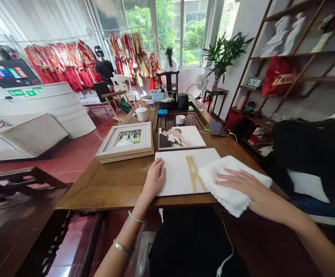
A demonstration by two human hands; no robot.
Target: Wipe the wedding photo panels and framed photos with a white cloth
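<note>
On the wooden table in front of me lies a white panel (173,173) with a flat A-shaped wooden stand (191,173) on its upper face. My left hand (156,177) is closed at the panel's left edge, its fingers bent together over the border. To the right, my right hand (239,184) rests with fingers spread on a folded white towel (222,169). That towel overlaps the panel's right side and droops past the table's front edge. Its thumb is not plainly visible. Behind the panel lies a wedding photo print (189,137).
Light wood picture frames (106,150) are stacked at left. Further back stand a lidded white cup (141,113), a small white cup (180,119), a blue box (163,112) and a black kettle (183,100). A phone (218,128) with a cable lies at right. Two people stand near the windows.
</note>
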